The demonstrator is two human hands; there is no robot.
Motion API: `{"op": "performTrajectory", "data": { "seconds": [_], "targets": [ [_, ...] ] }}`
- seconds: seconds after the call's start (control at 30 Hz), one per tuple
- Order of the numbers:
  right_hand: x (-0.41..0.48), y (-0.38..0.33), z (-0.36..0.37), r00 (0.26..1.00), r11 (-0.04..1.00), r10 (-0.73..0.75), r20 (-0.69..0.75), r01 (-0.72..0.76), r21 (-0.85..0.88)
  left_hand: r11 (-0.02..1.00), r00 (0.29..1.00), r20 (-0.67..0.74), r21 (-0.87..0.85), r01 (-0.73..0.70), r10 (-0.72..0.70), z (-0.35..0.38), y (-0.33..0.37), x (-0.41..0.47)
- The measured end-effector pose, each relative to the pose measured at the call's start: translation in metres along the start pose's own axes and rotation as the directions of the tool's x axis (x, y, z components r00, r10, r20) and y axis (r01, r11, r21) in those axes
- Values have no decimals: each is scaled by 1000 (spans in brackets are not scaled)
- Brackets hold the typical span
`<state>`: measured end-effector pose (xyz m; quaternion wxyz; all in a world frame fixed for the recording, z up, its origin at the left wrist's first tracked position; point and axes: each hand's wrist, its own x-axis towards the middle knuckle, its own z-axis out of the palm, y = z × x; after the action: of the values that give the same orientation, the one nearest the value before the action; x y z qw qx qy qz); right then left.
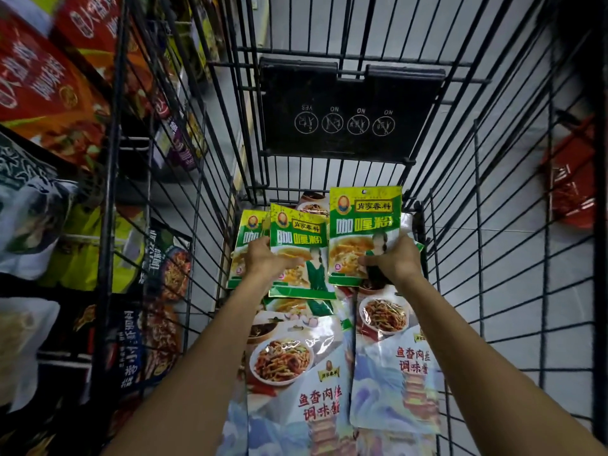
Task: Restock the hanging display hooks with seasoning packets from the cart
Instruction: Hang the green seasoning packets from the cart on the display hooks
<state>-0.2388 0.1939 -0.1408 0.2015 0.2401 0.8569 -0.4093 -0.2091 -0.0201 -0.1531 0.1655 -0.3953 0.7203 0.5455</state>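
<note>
Both my arms reach down into a black wire cart (493,258). My right hand (396,261) pinches the lower right corner of a green and yellow curry powder packet (362,225), lifted upright above the pile. My left hand (263,258) grips a second green packet (297,248) at its left edge; more green packets (246,232) lie behind and under it. Pale blue packets with a noodle dish picture (296,373) lie flat on the cart floor nearer to me.
Packets hang on display hooks along the left, red ones (39,70) high up and dark ones (158,311) lower. A black child-seat flap (345,110) stands at the cart's far end. A red bag (572,179) lies on the tiled floor to the right.
</note>
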Motion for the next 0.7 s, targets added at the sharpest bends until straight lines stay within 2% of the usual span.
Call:
{"op": "performTrajectory", "data": {
  "seconds": [0.1,0.2,0.37,0.53,0.7],
  "targets": [
    [-2,-3,-4,999,991,-14,31,9,133,1000,1000,7,9,18,-18,-1,-3,-4],
    [-6,-10,-9,997,966,0,81,-21,259,998,1000,12,-56,-26,26,-5,4,-9],
    [-29,-30,-30,992,928,-74,98,33,371,978,994,-37,-177,-109,104,-21,31,-32],
    [-74,-76,-74,980,885,-137,143,57,462,935,963,-111,-234,-265,245,-57,72,-88],
    [-131,-135,-124,951,831,-267,155,146,537,876,917,-176,-277,-395,358,-114,127,-162]
  ]
}}
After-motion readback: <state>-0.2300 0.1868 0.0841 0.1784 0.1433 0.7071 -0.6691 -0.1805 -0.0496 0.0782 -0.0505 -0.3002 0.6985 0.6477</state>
